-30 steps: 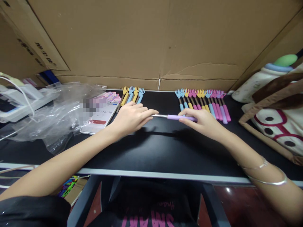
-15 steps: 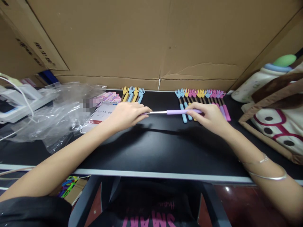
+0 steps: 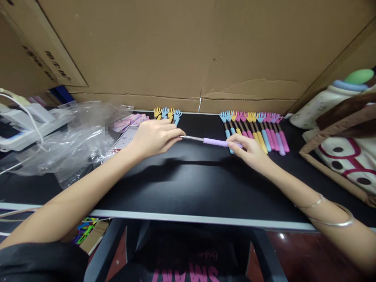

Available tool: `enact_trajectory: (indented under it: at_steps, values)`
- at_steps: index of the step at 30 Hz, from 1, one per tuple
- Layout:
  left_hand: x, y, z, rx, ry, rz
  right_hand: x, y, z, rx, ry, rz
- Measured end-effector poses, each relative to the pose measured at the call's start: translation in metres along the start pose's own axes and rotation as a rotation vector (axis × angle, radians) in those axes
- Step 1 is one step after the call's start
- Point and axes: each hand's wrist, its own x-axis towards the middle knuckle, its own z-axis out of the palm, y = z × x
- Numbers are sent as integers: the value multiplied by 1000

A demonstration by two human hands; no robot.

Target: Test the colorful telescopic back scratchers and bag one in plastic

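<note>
My left hand [image 3: 154, 137] is closed around the head end of a purple telescopic back scratcher [image 3: 212, 141], whose metal rod is drawn out to the right. My right hand [image 3: 249, 150] pinches its purple handle at the other end. The scratcher hangs just above the black table [image 3: 188, 180]. Behind my right hand lies a row of several small scratchers [image 3: 255, 127] with blue, yellow, pink and purple handles. A smaller group of yellow and blue scratchers [image 3: 168, 114] lies behind my left hand, partly hidden by it.
A phone [image 3: 126, 138] with a running timer lies left of my left hand, beside pink packets and a crumpled clear plastic bag [image 3: 73, 137]. Cardboard [image 3: 188, 55] walls the back. A patterned bag [image 3: 343, 145] and a bottle stand at right; white devices at far left.
Both hands moved slightly away from me and to the left with the purple scratcher; it now slants, its handle end lower at the right. My left hand now covers more of the phone.
</note>
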Motion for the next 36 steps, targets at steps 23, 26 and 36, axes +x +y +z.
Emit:
enact_trajectory:
  at_steps: [23, 26, 36]
  values:
    - [-1, 17, 3, -85, -10, 16, -2, -7, -5, 129, -107, 48]
    - [1, 11, 1, -204, -109, -80, -3, -14, -14, -69, -50, -67]
    - [1, 2, -2, -426, -262, -193, -6, -10, -17, -409, 2, -185]
